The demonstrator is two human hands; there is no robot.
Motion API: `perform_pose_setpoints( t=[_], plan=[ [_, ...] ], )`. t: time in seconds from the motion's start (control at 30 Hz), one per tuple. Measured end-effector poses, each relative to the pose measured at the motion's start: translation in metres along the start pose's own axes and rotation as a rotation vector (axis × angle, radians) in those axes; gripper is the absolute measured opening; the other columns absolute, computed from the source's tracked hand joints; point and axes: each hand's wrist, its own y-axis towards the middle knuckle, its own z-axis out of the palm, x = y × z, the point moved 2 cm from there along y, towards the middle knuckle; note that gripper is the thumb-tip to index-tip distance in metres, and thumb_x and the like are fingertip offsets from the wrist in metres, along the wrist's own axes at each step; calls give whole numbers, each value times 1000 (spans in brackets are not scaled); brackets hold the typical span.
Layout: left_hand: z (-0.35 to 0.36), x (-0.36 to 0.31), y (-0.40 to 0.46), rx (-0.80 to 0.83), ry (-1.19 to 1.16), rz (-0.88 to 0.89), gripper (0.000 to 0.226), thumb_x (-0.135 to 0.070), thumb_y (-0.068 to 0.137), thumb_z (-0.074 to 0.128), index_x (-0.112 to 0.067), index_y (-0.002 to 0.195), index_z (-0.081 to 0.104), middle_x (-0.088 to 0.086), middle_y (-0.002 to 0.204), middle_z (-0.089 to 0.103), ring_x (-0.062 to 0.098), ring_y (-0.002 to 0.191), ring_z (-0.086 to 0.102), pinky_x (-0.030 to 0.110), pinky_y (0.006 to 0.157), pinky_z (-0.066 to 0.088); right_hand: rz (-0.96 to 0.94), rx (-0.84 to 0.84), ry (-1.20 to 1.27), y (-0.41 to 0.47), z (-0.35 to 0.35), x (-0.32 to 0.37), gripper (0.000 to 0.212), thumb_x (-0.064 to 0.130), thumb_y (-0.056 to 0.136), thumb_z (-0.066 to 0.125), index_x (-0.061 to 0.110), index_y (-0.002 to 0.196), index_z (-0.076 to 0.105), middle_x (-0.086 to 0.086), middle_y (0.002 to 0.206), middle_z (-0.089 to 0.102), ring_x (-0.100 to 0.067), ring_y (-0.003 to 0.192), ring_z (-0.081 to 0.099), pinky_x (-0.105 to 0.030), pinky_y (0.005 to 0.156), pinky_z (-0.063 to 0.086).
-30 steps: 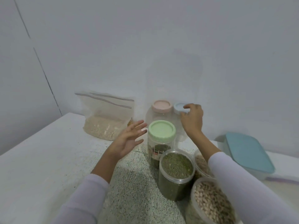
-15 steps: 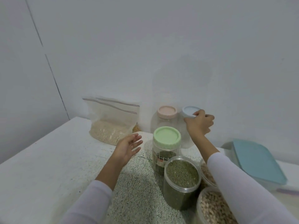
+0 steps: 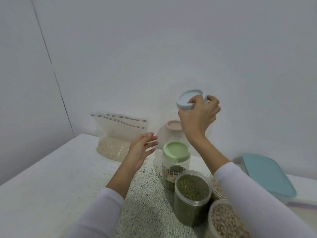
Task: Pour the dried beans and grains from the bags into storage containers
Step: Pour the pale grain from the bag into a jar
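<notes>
The right hand (image 3: 199, 115) has its grip curled around a jar with a pale blue lid (image 3: 187, 99) and holds it up in the air, tipped, in the middle right of the frame. The left hand (image 3: 140, 150) holds nothing; its fingers are spread loose above the counter (image 3: 51, 186). The bag of grain (image 3: 115, 140) leans on the wall at the middle left. Half a second ago the jar stood low beside the pink-lid jar (image 3: 173, 129); now it is lifted high.
</notes>
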Motion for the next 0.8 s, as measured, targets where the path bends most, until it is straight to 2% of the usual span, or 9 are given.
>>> perform_pose_setpoints(
  t=[0.1, 0.23, 0.33, 0.47, 0.53, 0.6, 0.67, 0.73, 0.8],
  plan=[
    [10, -17, -7, -1, 105, 115, 18, -3, 91, 57, -12, 106, 59, 5, 106, 64, 17, 92, 60, 30, 77, 48, -133, -21, 56, -12, -4, 24, 26, 11, 62, 74, 13, 83, 58, -18, 122, 42, -36, 111, 39, -48, 87, 39],
    [19, -44, -22, 24, 310, 375, 58, 3, 80, 69, -16, 129, 44, -1, 129, 53, 12, 115, 51, 28, 92, 47, -285, -39, 139, -35, -11, 57, 26, 15, 61, 74, 15, 82, 59, -19, 120, 45, -35, 113, 38, -51, 87, 40],
    [27, -64, -40, 36, 398, 495, 64, -1, 85, 63, -17, 138, 32, -1, 134, 46, -11, 105, 52, 17, 84, 48, -371, -14, 191, -53, -15, 78, 25, 19, 63, 74, 16, 84, 60, -19, 122, 45, -29, 115, 34, -51, 88, 40],
    [30, -88, -67, 103, 162, 544, 37, -28, 100, 35, -12, 133, 41, -8, 111, 62, -10, 95, 61, 10, 75, 48, -367, 84, 275, -79, -12, 96, 30, 28, 64, 79, 17, 85, 60, -16, 120, 45, -30, 112, 38, -43, 86, 38],
    [15, -91, -73, 89, 79, 514, 43, -45, 97, 35, -18, 128, 46, -12, 106, 68, -3, 100, 63, 16, 80, 50, -319, 139, 339, -92, -9, 102, 31, 32, 65, 79, 17, 85, 59, -12, 120, 42, -28, 111, 38, -38, 86, 36],
    [-2, -94, -82, -15, 223, 527, 77, -64, 78, 59, -19, 136, 37, -6, 121, 61, 2, 107, 59, 19, 86, 50, -245, 228, 401, -104, -4, 103, 30, 29, 65, 77, 20, 85, 57, -3, 117, 36, -24, 112, 36, -37, 89, 36],
    [-24, -94, -90, -152, 382, 554, 95, -40, 65, 79, -21, 141, 25, -3, 131, 44, -2, 108, 53, 15, 87, 50, -171, 351, 429, -119, 6, 106, 29, 21, 65, 74, 23, 85, 53, 4, 114, 28, -19, 113, 32, -38, 94, 38],
    [-50, -92, -96, -212, 421, 584, 88, -7, 71, 80, -21, 140, 27, -7, 129, 40, -9, 105, 50, 8, 84, 46, -127, 463, 423, -138, 16, 111, 31, 17, 65, 71, 26, 86, 50, 6, 113, 26, -18, 114, 30, -37, 96, 37],
    [-73, -86, -99, -244, 452, 576, 79, 0, 74, 76, -21, 135, 32, -15, 121, 43, -13, 101, 50, 3, 80, 43, -111, 550, 385, -154, 26, 114, 32, 18, 66, 71, 25, 89, 50, 5, 113, 27, -19, 115, 30, -34, 97, 33]
  ],
)
